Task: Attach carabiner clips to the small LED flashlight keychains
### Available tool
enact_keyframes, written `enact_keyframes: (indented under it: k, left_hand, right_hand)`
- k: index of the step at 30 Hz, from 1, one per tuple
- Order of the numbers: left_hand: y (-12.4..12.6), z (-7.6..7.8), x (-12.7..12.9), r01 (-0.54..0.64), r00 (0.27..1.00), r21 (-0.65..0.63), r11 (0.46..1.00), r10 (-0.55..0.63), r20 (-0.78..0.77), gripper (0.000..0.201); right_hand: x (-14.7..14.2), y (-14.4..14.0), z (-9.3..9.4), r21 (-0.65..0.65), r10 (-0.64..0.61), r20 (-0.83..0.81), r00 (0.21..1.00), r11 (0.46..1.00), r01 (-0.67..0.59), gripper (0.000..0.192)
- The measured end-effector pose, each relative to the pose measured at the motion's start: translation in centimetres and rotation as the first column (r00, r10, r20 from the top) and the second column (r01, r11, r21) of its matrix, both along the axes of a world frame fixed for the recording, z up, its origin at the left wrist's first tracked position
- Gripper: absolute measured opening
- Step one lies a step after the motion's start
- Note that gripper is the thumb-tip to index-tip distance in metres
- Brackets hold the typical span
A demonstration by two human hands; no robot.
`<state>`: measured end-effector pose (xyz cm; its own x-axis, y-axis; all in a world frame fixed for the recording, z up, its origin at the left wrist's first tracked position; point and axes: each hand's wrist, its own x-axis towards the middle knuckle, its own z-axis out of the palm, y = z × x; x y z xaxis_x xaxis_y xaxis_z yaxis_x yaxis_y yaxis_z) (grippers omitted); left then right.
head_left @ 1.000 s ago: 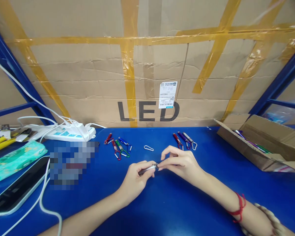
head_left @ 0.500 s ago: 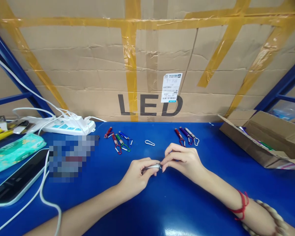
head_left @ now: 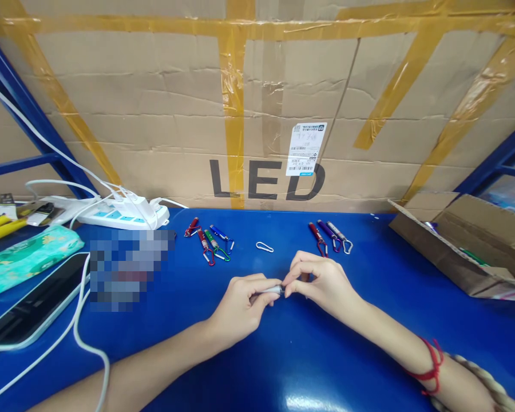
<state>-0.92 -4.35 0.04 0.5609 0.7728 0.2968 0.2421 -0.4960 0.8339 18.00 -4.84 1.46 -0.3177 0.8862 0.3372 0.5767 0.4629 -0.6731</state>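
the left hand (head_left: 240,306) wraps a small silver keychain flashlight (head_left: 271,290) at the near middle of the blue table (head_left: 326,355), hiding most of its barrel. the right hand (head_left: 321,281) pinches its exposed right tip, which is too small to make out.

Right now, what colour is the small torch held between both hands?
Silver, a metal barrel; the small torch shows only in the head view, mostly covered by fingers.

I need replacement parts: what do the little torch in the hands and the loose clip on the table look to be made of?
The little torch, held between left hand and right hand, looks like metal, silver-grey with a dull sheen. The loose clip looks like thin bright metal wire; plating cannot be told.
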Motion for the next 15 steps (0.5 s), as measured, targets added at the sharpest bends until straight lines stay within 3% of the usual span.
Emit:
enact_keyframes:
  k: [15]
  left_hand:
    - [0.07,-0.12,0.15,-0.055,0.998,-0.003,0.998,0.055,-0.018,0.025]
  right_hand:
    - [-0.23,0.42,0.05,-0.194,-0.091,-0.042,0.995,0.978,0.082,0.011]
